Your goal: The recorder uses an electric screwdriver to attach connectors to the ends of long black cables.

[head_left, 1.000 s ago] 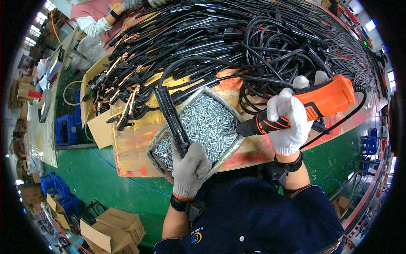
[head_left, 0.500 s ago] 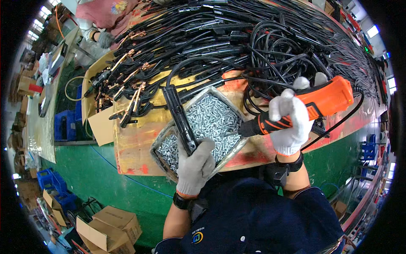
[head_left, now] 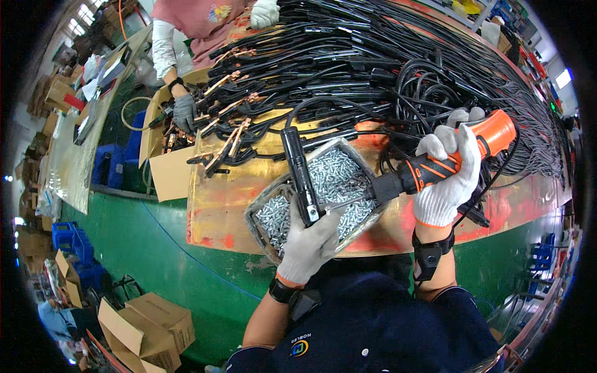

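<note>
My left hand (head_left: 309, 245), in a pale work glove, grips the lower end of a black tubular cable handle (head_left: 297, 165), tilted over a bin (head_left: 260, 241) of small silver screws (head_left: 339, 169). A black cable leaves the handle's far end and curves right. Gloved too, my right hand (head_left: 444, 193) is closed round an orange and black power screwdriver (head_left: 491, 138). The driver's thin bit points left, its tip by my left fingers and the handle's near end. Whether the bit touches a screw there is too small to tell.
Many black cables (head_left: 354, 37) with handles cover the table (head_left: 217, 217), several ending in copper-coloured jaws (head_left: 239, 137). Across the table a co-worker's dark-gloved hand (head_left: 185, 112) is at a cardboard box (head_left: 168, 177) of parts. Open cartons (head_left: 155, 317) stand on the green floor, lower left.
The bit has moved from over the screws to the near end of the handle. The view has shifted, and more of the co-worker shows, with one hand now at the box.
</note>
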Demonstrator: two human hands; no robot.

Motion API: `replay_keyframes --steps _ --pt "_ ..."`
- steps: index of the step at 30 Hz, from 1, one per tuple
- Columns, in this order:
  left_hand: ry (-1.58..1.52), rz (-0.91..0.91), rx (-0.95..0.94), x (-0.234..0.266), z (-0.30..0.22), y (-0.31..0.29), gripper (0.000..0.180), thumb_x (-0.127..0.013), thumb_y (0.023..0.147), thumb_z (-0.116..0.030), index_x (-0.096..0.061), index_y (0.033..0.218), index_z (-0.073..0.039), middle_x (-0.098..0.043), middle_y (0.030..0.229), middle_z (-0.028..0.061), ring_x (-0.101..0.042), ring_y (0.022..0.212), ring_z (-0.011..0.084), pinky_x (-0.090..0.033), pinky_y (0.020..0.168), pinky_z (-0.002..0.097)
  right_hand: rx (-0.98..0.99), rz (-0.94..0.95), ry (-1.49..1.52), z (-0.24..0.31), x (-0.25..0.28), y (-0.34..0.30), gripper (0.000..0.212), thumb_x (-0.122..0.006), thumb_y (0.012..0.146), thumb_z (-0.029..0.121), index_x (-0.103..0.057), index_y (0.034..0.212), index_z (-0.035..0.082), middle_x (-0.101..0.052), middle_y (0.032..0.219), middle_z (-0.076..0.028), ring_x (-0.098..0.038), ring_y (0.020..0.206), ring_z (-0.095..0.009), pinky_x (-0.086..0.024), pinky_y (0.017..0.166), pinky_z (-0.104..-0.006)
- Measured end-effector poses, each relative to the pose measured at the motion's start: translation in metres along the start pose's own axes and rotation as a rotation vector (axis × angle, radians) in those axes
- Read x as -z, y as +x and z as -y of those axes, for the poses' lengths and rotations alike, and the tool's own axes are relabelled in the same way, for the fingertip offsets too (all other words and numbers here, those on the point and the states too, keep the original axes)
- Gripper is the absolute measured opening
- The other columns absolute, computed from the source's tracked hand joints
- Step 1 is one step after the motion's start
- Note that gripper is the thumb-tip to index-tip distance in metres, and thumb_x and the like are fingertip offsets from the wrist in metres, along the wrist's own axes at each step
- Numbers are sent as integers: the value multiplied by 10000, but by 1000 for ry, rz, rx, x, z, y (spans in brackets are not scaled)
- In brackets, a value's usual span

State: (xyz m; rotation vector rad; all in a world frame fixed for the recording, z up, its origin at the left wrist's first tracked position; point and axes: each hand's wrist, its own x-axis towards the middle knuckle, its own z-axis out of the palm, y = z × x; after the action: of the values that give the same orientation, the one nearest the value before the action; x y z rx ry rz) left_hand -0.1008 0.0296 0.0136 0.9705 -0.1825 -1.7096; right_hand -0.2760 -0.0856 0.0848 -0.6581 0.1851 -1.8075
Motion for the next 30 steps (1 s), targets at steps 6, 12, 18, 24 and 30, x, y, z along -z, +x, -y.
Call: replay_keyframes --steps 6,12,18,24,30 --pt "-22 8 -22 0 -1 2 436 -624 893 6 -396 1250 -99 -505 653 -13 -459 430 76 -345 364 237 -17 -1 -45 -23 -5 -8 555 -596 917 -10 -391 1406 157 -525 1198 -27 -496 771 -114 -461 639 -307" --pt "-36 21 -25 4 -2 3 406 -621 890 10 -424 1233 -82 -517 681 -5 -472 446 77 -354 370 235 -103 -81 -124 -31 -8 -16 486 -563 942 22 -404 1389 124 -530 1033 -29 -442 730 -98 -433 627 -276" --pt "-40 17 9 2 0 0 445 -637 882 3 -401 1251 -81 -528 705 0 -479 455 81 -358 372 237 -76 -141 -288 -26 -11 -22 390 -596 935 108 -447 1289 42 -430 775 2 -433 718 -109 -395 600 -259" --pt "118 -21 -141 5 12 7 553 -711 853 -34 -362 1282 -52 -568 811 9 -529 542 74 -409 434 226 -103 67 -531 -15 -52 -34 549 -564 927 65 -328 1423 62 -521 900 -58 -468 603 -137 -428 555 -283" --pt "45 -33 -181 -18 1 1 676 -722 866 -64 -277 1374 -23 -607 1015 65 -600 715 89 -530 594 237 -19 89 -916 -19 -90 -48 720 -538 893 -83 -175 1468 153 -504 1186 -81 -580 630 -170 -518 561 -328"
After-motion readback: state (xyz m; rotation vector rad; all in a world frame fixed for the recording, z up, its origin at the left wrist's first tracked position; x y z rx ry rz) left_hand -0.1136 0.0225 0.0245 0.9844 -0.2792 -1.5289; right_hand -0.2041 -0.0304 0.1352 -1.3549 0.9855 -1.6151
